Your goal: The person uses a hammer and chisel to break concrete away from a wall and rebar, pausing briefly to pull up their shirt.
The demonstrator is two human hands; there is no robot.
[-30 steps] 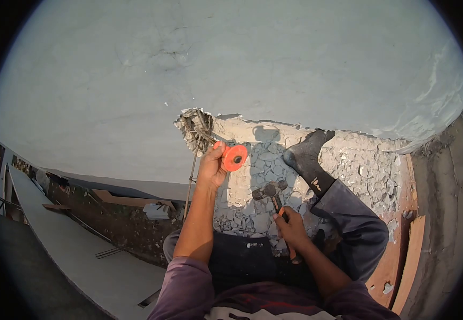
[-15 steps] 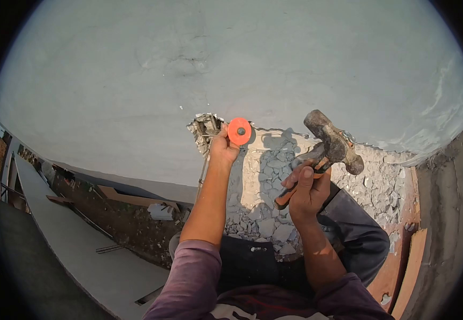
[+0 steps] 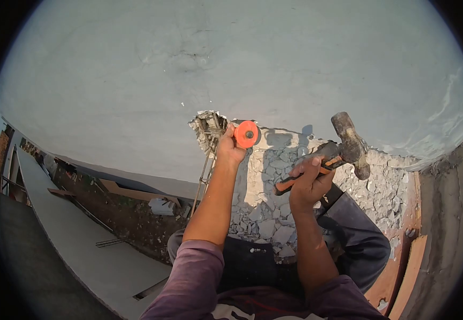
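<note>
My left hand (image 3: 231, 148) is closed around a chisel (image 3: 246, 134), seen end-on, with a round orange hand guard and a dark steel striking end. Its shank and tip are hidden below the guard. The chisel is by the broken edge of the grey plastered wall (image 3: 274, 69), just right of a ragged hole (image 3: 207, 129) with exposed rods. In my right hand (image 3: 310, 186) is a hammer (image 3: 350, 145), gripped by its black and orange handle. The worn metal head is raised to the right of the chisel, apart from it.
Broken plaster chunks (image 3: 282, 213) cover the surface between my arms and knees. A wooden strip (image 3: 410, 272) lies at right. Lower left there is a long grey slab (image 3: 87, 234), with debris-strewn ground (image 3: 98, 208) beside it. Thin rods (image 3: 202, 178) run down from the hole.
The hammer has moved to the right, away from the chisel, and its head has turned a little. My left hand and the chisel have shifted slightly right in view.
</note>
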